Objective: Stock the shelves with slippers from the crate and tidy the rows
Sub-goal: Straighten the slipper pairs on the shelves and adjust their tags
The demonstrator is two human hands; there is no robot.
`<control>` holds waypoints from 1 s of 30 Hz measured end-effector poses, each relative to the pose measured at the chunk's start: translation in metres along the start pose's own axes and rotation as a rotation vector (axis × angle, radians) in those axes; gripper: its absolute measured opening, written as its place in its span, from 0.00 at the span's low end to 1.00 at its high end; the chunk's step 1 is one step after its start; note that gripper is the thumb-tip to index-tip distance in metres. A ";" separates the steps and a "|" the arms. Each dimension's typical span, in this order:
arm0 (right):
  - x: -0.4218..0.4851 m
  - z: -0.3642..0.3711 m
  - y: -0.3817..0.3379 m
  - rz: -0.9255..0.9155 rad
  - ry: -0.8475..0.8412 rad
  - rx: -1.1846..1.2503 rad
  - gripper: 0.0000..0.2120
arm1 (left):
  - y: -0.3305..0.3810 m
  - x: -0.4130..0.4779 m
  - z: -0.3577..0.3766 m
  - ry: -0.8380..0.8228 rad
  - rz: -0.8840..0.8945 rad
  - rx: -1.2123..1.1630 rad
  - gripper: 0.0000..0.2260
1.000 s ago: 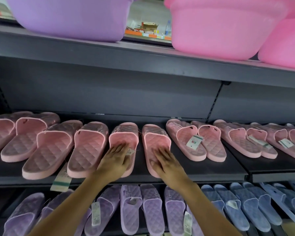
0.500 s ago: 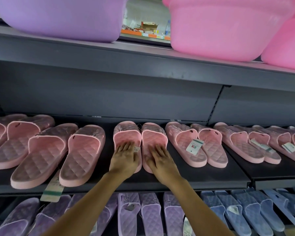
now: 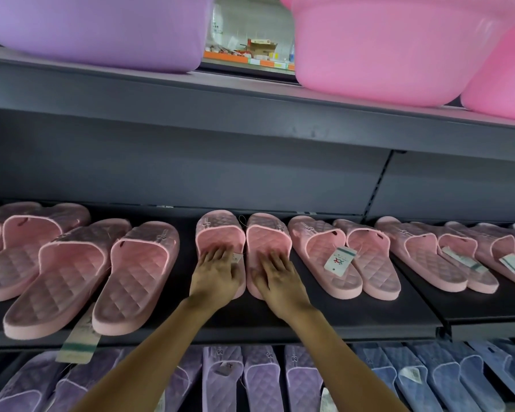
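Head view: left hand [image 3: 213, 278] and right hand [image 3: 280, 282] press flat, fingers straight, on the pink quilted plastic slipper pair [image 3: 266, 233], seemingly mid-tidying; next, straighten the skewed pink slippers [image 3: 137, 272] leftward.

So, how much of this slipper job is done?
Done: the shelf looks well filled, and the pairs to the right lie neat. In hand: the left hand and right hand press flat on the middle pair. Left to do: the slanted pairs at left need straightening. No crate shows.
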State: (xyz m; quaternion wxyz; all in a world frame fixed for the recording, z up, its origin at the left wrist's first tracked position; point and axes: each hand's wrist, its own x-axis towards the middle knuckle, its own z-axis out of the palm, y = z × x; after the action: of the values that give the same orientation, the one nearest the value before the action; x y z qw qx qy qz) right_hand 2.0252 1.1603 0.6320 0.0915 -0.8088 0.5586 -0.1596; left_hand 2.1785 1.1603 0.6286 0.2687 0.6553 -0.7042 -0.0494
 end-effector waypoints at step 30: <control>-0.063 -0.013 -0.062 -0.299 0.101 0.155 0.27 | -0.051 -0.130 -0.117 0.149 -0.033 0.061 0.29</control>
State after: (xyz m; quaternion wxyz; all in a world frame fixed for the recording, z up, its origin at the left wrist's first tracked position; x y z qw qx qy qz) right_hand 2.0540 1.2421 0.6544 0.1005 -0.8644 0.4219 -0.2542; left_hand 2.2760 1.3100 0.6655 0.2997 0.6766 -0.6724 0.0165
